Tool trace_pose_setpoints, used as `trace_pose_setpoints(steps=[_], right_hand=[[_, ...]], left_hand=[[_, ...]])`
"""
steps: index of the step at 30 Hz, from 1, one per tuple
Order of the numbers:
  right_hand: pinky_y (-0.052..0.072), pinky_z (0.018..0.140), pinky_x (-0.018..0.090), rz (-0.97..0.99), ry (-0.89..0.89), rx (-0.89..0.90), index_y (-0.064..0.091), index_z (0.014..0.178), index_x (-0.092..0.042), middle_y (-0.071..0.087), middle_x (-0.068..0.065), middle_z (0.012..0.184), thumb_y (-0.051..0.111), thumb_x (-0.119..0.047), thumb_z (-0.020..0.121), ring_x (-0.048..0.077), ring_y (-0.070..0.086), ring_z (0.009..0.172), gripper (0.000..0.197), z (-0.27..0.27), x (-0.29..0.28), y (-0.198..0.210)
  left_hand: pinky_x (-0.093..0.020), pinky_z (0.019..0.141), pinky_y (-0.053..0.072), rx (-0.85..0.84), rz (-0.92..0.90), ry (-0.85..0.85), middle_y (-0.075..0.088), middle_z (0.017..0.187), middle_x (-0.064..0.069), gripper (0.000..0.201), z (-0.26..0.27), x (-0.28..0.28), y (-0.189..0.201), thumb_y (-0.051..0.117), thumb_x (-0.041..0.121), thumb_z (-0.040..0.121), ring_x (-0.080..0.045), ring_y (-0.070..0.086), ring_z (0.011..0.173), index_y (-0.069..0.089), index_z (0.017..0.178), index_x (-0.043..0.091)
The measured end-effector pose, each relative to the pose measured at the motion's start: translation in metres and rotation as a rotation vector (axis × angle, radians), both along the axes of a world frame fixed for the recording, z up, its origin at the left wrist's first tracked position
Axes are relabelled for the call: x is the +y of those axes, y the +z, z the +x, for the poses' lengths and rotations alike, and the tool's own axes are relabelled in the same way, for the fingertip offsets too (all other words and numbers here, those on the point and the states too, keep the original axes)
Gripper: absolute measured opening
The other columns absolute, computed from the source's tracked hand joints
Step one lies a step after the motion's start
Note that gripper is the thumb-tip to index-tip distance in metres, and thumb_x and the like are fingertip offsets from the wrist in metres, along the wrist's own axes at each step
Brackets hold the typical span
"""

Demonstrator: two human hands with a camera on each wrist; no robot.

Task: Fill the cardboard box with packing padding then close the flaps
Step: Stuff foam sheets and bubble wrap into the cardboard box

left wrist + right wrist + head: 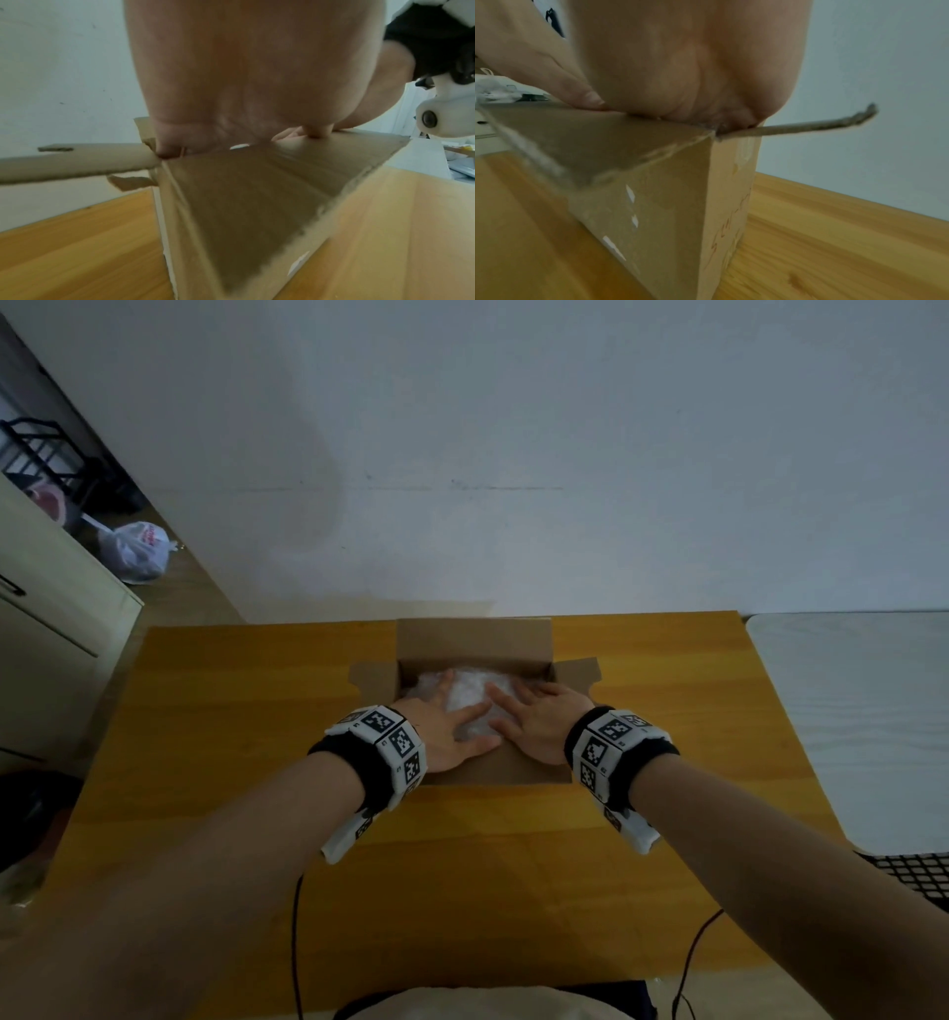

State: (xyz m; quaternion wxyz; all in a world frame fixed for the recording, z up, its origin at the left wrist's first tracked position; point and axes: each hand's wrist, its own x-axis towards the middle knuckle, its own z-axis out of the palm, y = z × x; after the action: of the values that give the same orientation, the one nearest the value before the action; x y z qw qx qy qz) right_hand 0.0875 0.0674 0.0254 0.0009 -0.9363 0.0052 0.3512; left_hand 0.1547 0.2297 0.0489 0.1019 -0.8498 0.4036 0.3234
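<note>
A brown cardboard box point(477, 639) stands open on the wooden table, its back flap up and its side flaps point(372, 677) spread outward. Clear bubble-wrap padding point(470, 695) fills its inside. My left hand point(444, 726) lies flat on the padding with fingers spread, and my right hand point(534, 716) lies flat beside it, fingers straight. In the left wrist view the palm point(231, 91) presses at the box rim above the front wall point(244, 203). The right wrist view shows the palm point(680, 71) on the rim, the box wall point(680, 203) below and a side flap point(808, 126) jutting right.
The yellow wooden table point(462, 865) sits against a white wall. A white surface point(847, 711) adjoins it on the right and a cream cabinet point(46, 618) stands at the left. A white plastic bag point(136, 552) lies on the floor. Two black cables point(295, 942) hang off the table's near edge.
</note>
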Motion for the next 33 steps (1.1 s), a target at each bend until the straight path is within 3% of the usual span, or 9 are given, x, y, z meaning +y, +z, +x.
trace_pose_setpoints(steps=[2,4,8,14,18,21,24,27,33], right_hand=[[0.008,0.121,0.04,0.024,-0.028,0.037,-0.008,0.149,-0.029,-0.003,0.008,0.16,0.009,-0.05,0.097,0.022,0.0,0.148,0.059,0.002,0.001,0.006],[0.02,0.118,0.038,0.09,-0.1,0.061,-0.001,0.15,-0.032,0.009,0.008,0.159,0.025,-0.045,0.099,0.025,0.014,0.146,0.059,0.004,0.0,0.019],[0.041,0.103,0.035,0.252,-0.138,-0.084,0.035,0.143,-0.026,0.043,0.005,0.147,0.053,-0.023,0.094,0.022,0.045,0.131,0.053,0.003,-0.007,0.051],[0.049,0.094,0.033,0.254,-0.143,-0.176,0.064,0.12,-0.023,0.06,0.002,0.129,0.063,-0.018,0.088,0.02,0.057,0.116,0.032,-0.012,-0.019,0.064],[0.051,0.093,0.034,0.22,-0.151,-0.22,0.071,0.11,-0.019,0.067,0.002,0.12,0.059,-0.015,0.091,0.02,0.061,0.109,0.023,-0.025,-0.015,0.055],[0.054,0.083,0.033,0.139,-0.113,-0.249,0.072,0.105,-0.022,0.068,0.002,0.117,0.053,-0.013,0.092,0.023,0.063,0.1,0.025,-0.027,-0.008,0.048],[0.047,0.068,0.03,0.039,-0.051,-0.229,0.068,0.087,-0.013,0.069,0.01,0.102,0.05,-0.006,0.09,0.027,0.061,0.085,0.019,-0.022,0.001,0.043],[0.052,0.08,0.036,0.029,-0.022,-0.251,0.066,0.094,-0.007,0.067,0.01,0.109,0.05,-0.006,0.09,0.028,0.061,0.094,0.016,-0.021,0.002,0.042],[0.027,0.108,0.034,0.031,-0.06,-0.508,0.047,0.129,-0.015,0.044,0.005,0.136,0.065,-0.03,0.084,0.024,0.039,0.129,0.05,-0.038,-0.018,0.039]], left_hand=[[-0.039,0.091,0.049,-0.006,0.003,-0.006,-0.028,0.154,-0.001,0.072,-0.002,0.0,0.0,0.008,0.081,0.078,-0.035,0.05,0.122,-0.002,0.144,0.052],[-0.04,0.094,0.048,-0.011,0.004,-0.018,-0.028,0.154,-0.001,0.071,-0.005,0.002,-0.001,0.007,0.08,0.079,-0.036,0.046,0.125,-0.004,0.143,0.053],[-0.045,0.107,0.036,-0.028,-0.009,-0.042,-0.03,0.154,-0.003,0.068,-0.008,0.006,-0.008,0.007,0.077,0.082,-0.039,0.033,0.134,-0.007,0.143,0.053],[-0.044,0.102,0.042,-0.07,-0.041,-0.08,-0.024,0.156,-0.005,0.061,-0.01,0.004,-0.007,0.008,0.072,0.086,-0.04,0.033,0.134,-0.006,0.143,0.054],[-0.043,0.1,0.043,-0.075,-0.043,-0.082,-0.023,0.156,-0.005,0.057,-0.011,0.004,-0.009,0.008,0.068,0.089,-0.041,0.034,0.134,-0.003,0.143,0.054],[-0.038,0.089,0.051,-0.072,-0.06,-0.056,-0.017,0.157,-0.008,0.049,-0.012,0.004,-0.01,0.01,0.058,0.096,-0.038,0.047,0.123,0.005,0.144,0.053],[-0.028,0.055,0.049,-0.074,-0.077,-0.056,0.005,0.157,-0.015,0.043,-0.009,0.002,-0.007,0.02,0.043,0.101,-0.023,0.061,0.082,0.015,0.143,0.052],[-0.024,0.045,0.035,-0.089,-0.002,-0.064,0.018,0.151,-0.017,0.059,-0.005,-0.003,-0.005,0.037,0.021,0.101,-0.025,0.058,0.083,0.012,0.142,0.054],[-0.032,0.049,0.042,-0.233,0.05,-0.162,0.048,0.107,-0.014,0.083,-0.005,-0.022,0.015,0.047,0.018,0.097,-0.022,0.051,0.064,-0.014,0.141,0.053]])
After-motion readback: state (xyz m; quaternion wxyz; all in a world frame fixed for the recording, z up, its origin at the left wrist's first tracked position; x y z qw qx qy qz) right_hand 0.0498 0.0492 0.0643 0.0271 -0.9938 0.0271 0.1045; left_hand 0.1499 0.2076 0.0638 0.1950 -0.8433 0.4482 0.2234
